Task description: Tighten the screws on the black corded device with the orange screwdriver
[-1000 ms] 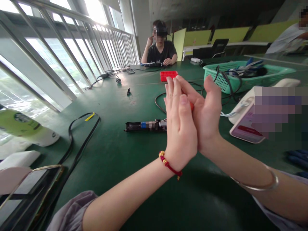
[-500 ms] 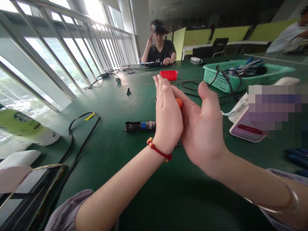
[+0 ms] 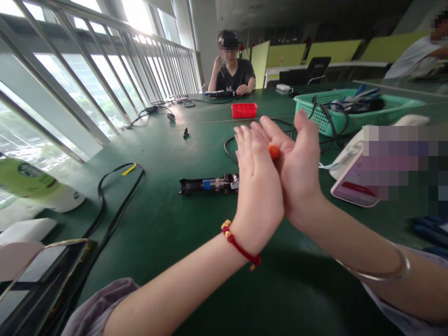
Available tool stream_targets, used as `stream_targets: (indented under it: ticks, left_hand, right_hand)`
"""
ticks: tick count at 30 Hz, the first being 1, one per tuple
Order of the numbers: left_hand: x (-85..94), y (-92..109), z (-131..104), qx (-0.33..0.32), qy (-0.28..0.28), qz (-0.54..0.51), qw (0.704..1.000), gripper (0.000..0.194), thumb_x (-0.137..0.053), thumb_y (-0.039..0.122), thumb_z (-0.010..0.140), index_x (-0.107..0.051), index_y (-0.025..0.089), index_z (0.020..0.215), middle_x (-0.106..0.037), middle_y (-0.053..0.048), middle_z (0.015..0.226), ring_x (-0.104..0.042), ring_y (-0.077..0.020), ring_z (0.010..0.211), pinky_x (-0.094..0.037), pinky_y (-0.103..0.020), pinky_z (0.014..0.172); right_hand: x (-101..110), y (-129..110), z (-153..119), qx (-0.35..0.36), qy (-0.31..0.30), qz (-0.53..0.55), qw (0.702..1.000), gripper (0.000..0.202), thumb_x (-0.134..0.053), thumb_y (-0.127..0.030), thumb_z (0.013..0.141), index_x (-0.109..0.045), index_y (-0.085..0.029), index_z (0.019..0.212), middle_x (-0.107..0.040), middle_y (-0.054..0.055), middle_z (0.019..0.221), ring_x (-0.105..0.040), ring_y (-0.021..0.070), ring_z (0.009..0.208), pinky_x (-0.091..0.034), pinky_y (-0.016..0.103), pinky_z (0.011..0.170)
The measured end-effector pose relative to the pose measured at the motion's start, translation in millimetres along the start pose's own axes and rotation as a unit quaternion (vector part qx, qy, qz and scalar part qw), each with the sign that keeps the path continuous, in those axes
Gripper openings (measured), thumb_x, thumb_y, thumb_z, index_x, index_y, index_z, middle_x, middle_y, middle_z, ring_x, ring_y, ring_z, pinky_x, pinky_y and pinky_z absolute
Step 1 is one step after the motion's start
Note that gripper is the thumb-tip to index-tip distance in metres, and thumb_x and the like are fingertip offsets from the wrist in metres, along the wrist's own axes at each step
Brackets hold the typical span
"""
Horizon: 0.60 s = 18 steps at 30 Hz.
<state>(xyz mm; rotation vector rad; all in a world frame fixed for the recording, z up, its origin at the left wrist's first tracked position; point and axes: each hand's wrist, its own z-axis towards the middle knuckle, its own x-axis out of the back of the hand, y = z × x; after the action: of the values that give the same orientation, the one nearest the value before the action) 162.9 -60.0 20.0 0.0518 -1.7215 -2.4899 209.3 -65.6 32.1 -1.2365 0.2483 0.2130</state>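
A small orange ball (image 3: pixel 274 151) is trapped between my two palms, with only its upper part showing. My left hand (image 3: pixel 258 189) stands almost upright with its fingers stretched out, its palm turned right against the ball. From the other side my right hand (image 3: pixel 300 170) presses against it, fingers extended forward and thumb raised. The heels of both hands touch. Behind my left hand, a long black device (image 3: pixel 210 185) with a blue section lies on the table; its right end is hidden.
The green table (image 3: pixel 157 233) holds a red tray (image 3: pixel 244 111), a teal basket (image 3: pixel 317 114) of cables and tools, a phone (image 3: pixel 353 184) on the right, a black strap (image 3: pixel 121 210) and a green-and-white bottle (image 3: pixel 38 182) on the left. Across the table sits a person (image 3: pixel 233 72).
Both hands have shifted to the right, my left hand further than my right. More of the orange ball and the black device now shows.
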Motion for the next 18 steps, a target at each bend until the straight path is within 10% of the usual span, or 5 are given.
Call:
stream_targets:
  ticks: [2, 18]
  left_hand:
    - [-2.7, -3.4, -3.5, -0.028, -0.002, 0.002, 1.0, 0.045, -0.013, 0.046, 0.095, -0.036, 0.032, 0.131, -0.033, 0.007, 0.144, -0.01, -0.0216, 0.139, -0.018, -0.043, 0.116]
    - [35.3, 6.2, 22.6, -0.138, 0.104, 0.079, 0.982, 0.045, -0.014, 0.052, 0.093, -0.036, 0.034, 0.128, -0.023, 0.009, 0.147, -0.005, -0.0135, 0.14, 0.002, -0.036, 0.117]
  right_hand:
    - [-1.2, -5.1, 2.2, -0.107, 0.043, 0.061, 0.991, 0.058, -0.012, -0.054, 0.086, -0.047, -0.025, 0.122, -0.043, 0.001, 0.139, -0.035, 0.0187, 0.132, -0.038, 0.044, 0.103]
    - [-12.8, 0.0, -40.5, 0.03, -0.11, -0.036, 0.993, 0.036, -0.036, -0.02, 0.085, -0.044, -0.026, 0.119, -0.053, 0.002, 0.125, -0.05, 0.0167, 0.118, -0.048, 0.032, 0.096]
